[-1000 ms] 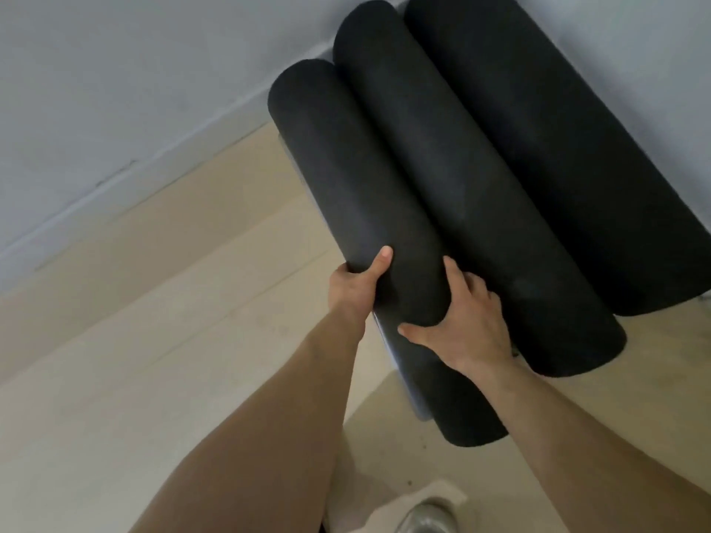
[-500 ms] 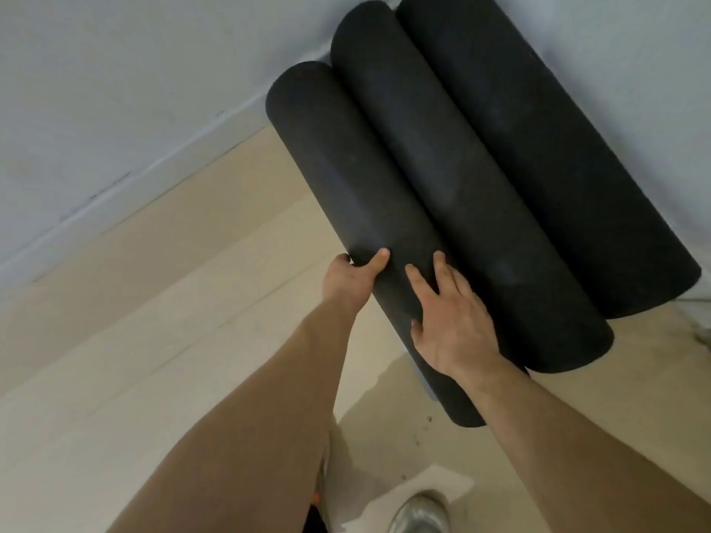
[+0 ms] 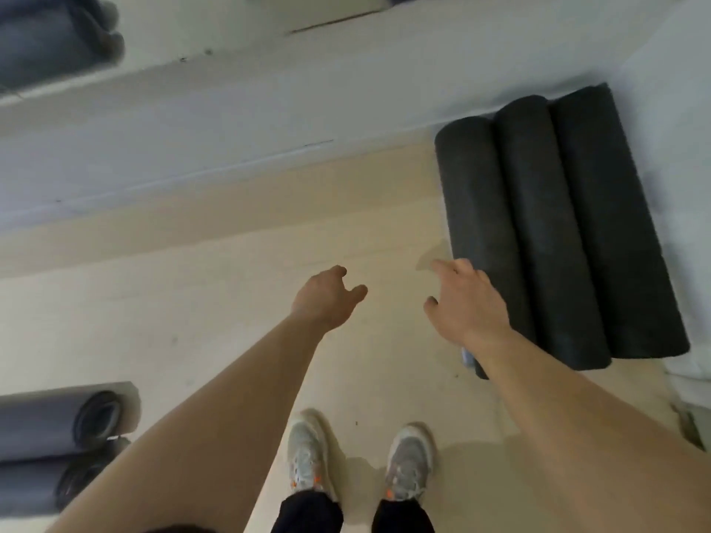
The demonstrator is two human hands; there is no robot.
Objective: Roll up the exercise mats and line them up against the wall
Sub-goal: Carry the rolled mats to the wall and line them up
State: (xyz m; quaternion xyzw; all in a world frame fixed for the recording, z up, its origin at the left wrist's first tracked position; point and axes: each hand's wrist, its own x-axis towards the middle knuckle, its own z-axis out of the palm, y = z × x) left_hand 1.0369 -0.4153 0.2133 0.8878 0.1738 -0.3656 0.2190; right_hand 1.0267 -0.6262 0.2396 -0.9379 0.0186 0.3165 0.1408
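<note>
Three black rolled mats lie side by side on the floor at the right, against the white wall: the left roll, the middle roll and the right roll. My right hand hovers with fingers apart over the near end of the left roll, holding nothing. My left hand hangs empty above the bare floor, fingers loosely spread, well to the left of the rolls.
Two grey rolled mats lie at the lower left, one on a spread mat edge. My two grey shoes stand on the pale wood floor. A white wall runs along the far side, with dark shapes at the upper left.
Both hands have let go of the left black roll and pulled back. The view has swung away and up, so the rolls now sit at the right and my feet show.
</note>
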